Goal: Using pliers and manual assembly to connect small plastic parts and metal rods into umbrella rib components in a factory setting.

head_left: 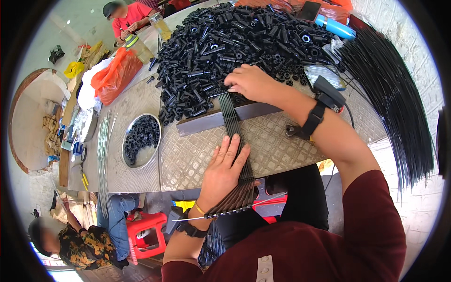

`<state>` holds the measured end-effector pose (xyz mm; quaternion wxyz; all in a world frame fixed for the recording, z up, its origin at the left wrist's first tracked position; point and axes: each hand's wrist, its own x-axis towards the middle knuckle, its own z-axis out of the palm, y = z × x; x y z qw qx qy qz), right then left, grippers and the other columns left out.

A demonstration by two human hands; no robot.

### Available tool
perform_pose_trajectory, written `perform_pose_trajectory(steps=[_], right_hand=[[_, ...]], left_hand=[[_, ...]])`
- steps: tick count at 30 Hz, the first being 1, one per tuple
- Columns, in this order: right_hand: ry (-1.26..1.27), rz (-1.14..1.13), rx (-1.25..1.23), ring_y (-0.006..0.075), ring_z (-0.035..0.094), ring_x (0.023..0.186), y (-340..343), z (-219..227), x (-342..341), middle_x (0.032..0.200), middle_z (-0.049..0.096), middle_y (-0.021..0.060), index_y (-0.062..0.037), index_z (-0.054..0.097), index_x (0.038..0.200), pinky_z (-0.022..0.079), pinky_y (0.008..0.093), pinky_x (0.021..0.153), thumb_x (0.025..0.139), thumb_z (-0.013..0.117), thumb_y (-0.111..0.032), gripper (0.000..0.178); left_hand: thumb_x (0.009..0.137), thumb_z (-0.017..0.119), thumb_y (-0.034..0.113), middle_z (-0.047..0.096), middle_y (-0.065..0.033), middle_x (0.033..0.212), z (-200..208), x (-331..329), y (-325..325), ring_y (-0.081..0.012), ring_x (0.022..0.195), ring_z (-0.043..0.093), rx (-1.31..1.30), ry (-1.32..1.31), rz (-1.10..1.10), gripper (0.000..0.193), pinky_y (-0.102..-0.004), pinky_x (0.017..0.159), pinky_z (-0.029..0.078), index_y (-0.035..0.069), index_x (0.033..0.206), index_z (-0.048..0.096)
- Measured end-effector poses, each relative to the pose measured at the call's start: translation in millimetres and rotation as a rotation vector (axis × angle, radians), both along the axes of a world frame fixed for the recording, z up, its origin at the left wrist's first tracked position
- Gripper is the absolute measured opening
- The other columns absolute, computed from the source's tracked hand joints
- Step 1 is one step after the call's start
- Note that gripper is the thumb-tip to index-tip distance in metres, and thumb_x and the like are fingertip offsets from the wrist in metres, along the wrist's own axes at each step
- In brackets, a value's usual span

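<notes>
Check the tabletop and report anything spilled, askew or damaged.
A couple of black tubular pieces lie apart, left of the main heap, as if strayed; thin pale wires overhang the near edge of the table, looking untidy. No damage is visible.

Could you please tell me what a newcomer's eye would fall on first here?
Most likely the great heap of black parts across the far side of the table. Next, perhaps, the long dark rods fanning down the right side and the bright orange bag left of the heap. Then the left hand, spread over a bundle of thin dark strips in the middle.
</notes>
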<state>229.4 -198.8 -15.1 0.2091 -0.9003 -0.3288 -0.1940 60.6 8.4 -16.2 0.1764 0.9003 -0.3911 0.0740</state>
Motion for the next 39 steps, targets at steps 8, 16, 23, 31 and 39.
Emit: perform_pose_trajectory(steps=[8, 16, 23, 31, 39], right_hand=[[-0.008, -0.060, -0.188, 0.0241, 0.052, 0.089, -9, -2, -6, 0.084, 0.057, 0.0027, -0.0148, 0.062, 0.091, 0.041, 0.0366, 0.078, 0.081, 0.060, -0.018, 0.010], [0.098, -0.499, -0.323, 0.0315, 0.062, 0.087, -125, 49, -20, 0.089, 0.065, 0.0120, -0.0114, 0.062, 0.093, 0.050, 0.0434, 0.070, 0.080, 0.062, -0.029, 0.022], [0.400, -0.583, -0.387, 0.0334, 0.060, 0.081, -234, 13, -53, 0.083, 0.063, 0.0157, -0.0054, 0.061, 0.086, 0.047, 0.0410, 0.071, 0.079, 0.060, -0.016, 0.013], [0.302, -0.485, -0.270, 0.0335, 0.060, 0.087, -235, 5, -61, 0.090, 0.063, 0.0135, -0.0086, 0.062, 0.089, 0.047, 0.0412, 0.075, 0.080, 0.059, -0.019, 0.014], [0.275, -0.568, -0.250, 0.0318, 0.060, 0.088, -231, 19, -68, 0.089, 0.063, 0.0133, -0.0080, 0.061, 0.089, 0.047, 0.0413, 0.074, 0.081, 0.058, -0.017, 0.012]], left_hand=[[0.062, 0.076, 0.044, 0.035, -0.0219, 0.138, 0, -2, -1, -0.0396, 0.129, 0.033, -0.004, -0.001, 0.001, 0.081, -0.0487, 0.104, 0.030, 0.005, 0.126, 0.048], [0.058, 0.079, 0.039, 0.025, -0.0269, 0.142, 4, -4, -3, -0.0437, 0.130, 0.027, -0.006, 0.061, 0.036, 0.089, -0.0456, 0.105, 0.030, 0.005, 0.131, 0.041], [0.055, 0.082, 0.038, 0.020, -0.0277, 0.143, 4, -3, -8, -0.0448, 0.132, 0.022, 0.018, 0.039, 0.044, 0.094, -0.0455, 0.105, 0.029, 0.006, 0.132, 0.039], [0.056, 0.081, 0.035, 0.029, -0.0226, 0.142, 5, -7, -10, -0.0406, 0.132, 0.026, 0.072, 0.023, 0.055, 0.086, -0.0444, 0.107, 0.026, 0.005, 0.128, 0.044], [0.055, 0.082, 0.033, 0.031, -0.0220, 0.141, 3, -6, -10, -0.0399, 0.131, 0.027, 0.057, 0.007, 0.031, 0.088, -0.0446, 0.107, 0.026, 0.003, 0.128, 0.044]])
